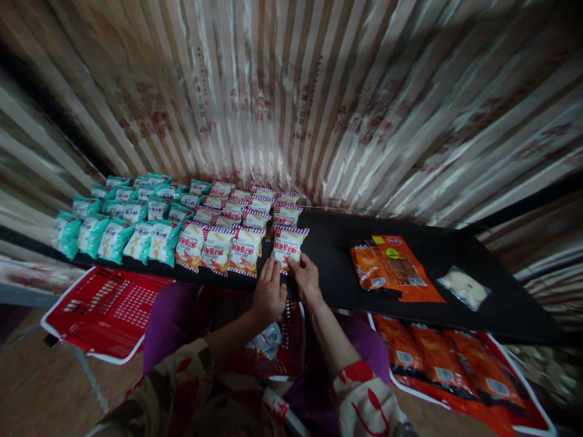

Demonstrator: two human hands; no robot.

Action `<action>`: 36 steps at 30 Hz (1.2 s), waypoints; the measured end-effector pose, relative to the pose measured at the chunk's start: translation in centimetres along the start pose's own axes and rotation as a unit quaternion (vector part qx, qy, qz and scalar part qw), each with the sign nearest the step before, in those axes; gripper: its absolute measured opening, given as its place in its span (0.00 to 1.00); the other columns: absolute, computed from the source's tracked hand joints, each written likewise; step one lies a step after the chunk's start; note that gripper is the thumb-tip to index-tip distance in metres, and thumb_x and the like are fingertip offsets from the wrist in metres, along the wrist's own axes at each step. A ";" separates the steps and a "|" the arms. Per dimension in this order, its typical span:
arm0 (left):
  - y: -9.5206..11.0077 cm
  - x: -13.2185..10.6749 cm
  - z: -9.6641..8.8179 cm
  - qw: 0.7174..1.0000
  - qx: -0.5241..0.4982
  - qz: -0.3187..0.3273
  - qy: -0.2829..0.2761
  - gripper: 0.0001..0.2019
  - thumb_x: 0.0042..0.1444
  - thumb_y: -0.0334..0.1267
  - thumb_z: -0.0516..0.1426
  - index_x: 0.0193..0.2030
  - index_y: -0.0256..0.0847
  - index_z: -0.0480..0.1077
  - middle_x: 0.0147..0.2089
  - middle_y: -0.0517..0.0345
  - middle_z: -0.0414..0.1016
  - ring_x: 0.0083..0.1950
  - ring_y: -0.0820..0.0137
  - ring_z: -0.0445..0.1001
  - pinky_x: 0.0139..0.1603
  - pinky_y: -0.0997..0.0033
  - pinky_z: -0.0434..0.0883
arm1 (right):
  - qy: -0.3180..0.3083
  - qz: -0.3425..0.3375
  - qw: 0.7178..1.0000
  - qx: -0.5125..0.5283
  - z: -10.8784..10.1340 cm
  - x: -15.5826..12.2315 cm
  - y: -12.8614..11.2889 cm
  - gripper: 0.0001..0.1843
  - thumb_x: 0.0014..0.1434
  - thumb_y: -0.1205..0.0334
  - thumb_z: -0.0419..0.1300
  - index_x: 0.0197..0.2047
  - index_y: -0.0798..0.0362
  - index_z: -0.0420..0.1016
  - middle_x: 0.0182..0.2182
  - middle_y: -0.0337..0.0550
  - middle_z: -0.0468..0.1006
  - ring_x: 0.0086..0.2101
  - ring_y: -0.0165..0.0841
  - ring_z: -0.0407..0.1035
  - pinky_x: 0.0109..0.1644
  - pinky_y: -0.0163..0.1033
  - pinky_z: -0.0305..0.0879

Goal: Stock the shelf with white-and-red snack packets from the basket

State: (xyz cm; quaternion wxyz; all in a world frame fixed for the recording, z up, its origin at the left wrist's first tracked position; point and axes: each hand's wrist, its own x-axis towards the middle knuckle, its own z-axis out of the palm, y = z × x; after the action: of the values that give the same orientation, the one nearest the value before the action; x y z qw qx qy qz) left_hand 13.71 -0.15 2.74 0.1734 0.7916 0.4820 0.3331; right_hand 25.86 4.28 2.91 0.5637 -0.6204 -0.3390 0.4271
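Note:
Both hands rest at the near edge of a black table (337,273), on the lower edge of a small snack packet (288,244) with a striped top and red lettering. My left hand (268,291) lies with its fingers stretched along the packet's bottom left corner. My right hand (304,276) pinches the packet's bottom right corner. The packet stands at the right end of a front row of like packets (218,249). Further rows of the same packets lie behind it. To the left are rows of teal and white packets (113,233).
Orange snack bags (392,270) and a clear bag with a pale lump (464,288) lie on the table's right part. A red basket (107,309) sits at lower left. A second red basket (460,370) at lower right holds orange bags. Striped curtain fabric (296,91) hangs behind.

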 end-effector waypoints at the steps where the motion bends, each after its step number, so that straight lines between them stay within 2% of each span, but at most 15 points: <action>1: 0.0 0.1 0.1 1.000 -0.001 0.005 -0.003 0.28 0.56 0.31 0.46 0.64 0.25 0.50 0.68 0.35 0.47 0.70 0.55 0.42 0.65 0.46 0.55 | 0.001 0.001 1.000 0.003 0.1 0.1 -0.1 0.26 0.42 0.49 0.64 0.43 0.55 0.74 0.34 0.43 0.80 0.32 0.35 0.72 0.38 0.40 0.69; 11: -0.4 1.1 0.4 1.000 0.010 0.004 -0.018 0.28 0.56 0.31 0.47 0.63 0.22 0.51 0.68 0.33 0.45 0.71 0.55 0.40 0.66 0.48 0.54 | 0.002 0.011 1.000 0.014 0.9 1.0 -0.8 0.26 0.42 0.51 0.64 0.43 0.56 0.75 0.34 0.43 0.80 0.33 0.35 0.72 0.39 0.40 0.68; 20: -0.6 1.7 0.1 0.999 0.021 -0.006 -0.025 0.27 0.56 0.31 0.47 0.63 0.24 0.53 0.69 0.34 0.45 0.71 0.54 0.39 0.66 0.47 0.54 | -0.018 -0.009 1.000 0.014 1.4 2.0 0.1 0.24 0.44 0.52 0.62 0.44 0.55 0.74 0.36 0.43 0.79 0.34 0.35 0.72 0.41 0.40 0.68; 26: -0.6 2.0 -0.1 1.000 0.016 -0.015 -0.021 0.26 0.55 0.31 0.48 0.62 0.27 0.55 0.69 0.38 0.45 0.70 0.53 0.41 0.65 0.45 0.54 | -0.013 -0.037 0.998 -0.053 1.5 2.7 0.5 0.23 0.47 0.50 0.60 0.44 0.53 0.75 0.35 0.42 0.80 0.34 0.36 0.72 0.40 0.41 0.68; 32: -0.4 2.2 -0.4 0.999 0.016 -0.020 -0.031 0.25 0.55 0.31 0.48 0.61 0.26 0.57 0.69 0.36 0.45 0.70 0.54 0.41 0.66 0.47 0.54 | -0.001 -0.057 0.989 -0.138 1.0 3.1 0.7 0.20 0.48 0.51 0.59 0.44 0.50 0.75 0.34 0.41 0.80 0.35 0.37 0.72 0.40 0.41 0.67; 36: -0.4 2.4 -0.4 0.999 0.022 -0.014 -0.039 0.25 0.55 0.30 0.48 0.59 0.23 0.58 0.69 0.34 0.44 0.70 0.53 0.40 0.66 0.48 0.53 | 0.007 -0.071 0.985 -0.156 0.9 3.4 0.9 0.22 0.48 0.51 0.59 0.46 0.51 0.75 0.36 0.43 0.80 0.36 0.37 0.72 0.43 0.41 0.66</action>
State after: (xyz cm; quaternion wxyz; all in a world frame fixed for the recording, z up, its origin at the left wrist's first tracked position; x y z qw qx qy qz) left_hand 13.96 2.09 3.64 0.1795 0.8007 0.4934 0.2884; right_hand 26.40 7.57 1.53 0.4913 -0.6779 -0.4407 0.3239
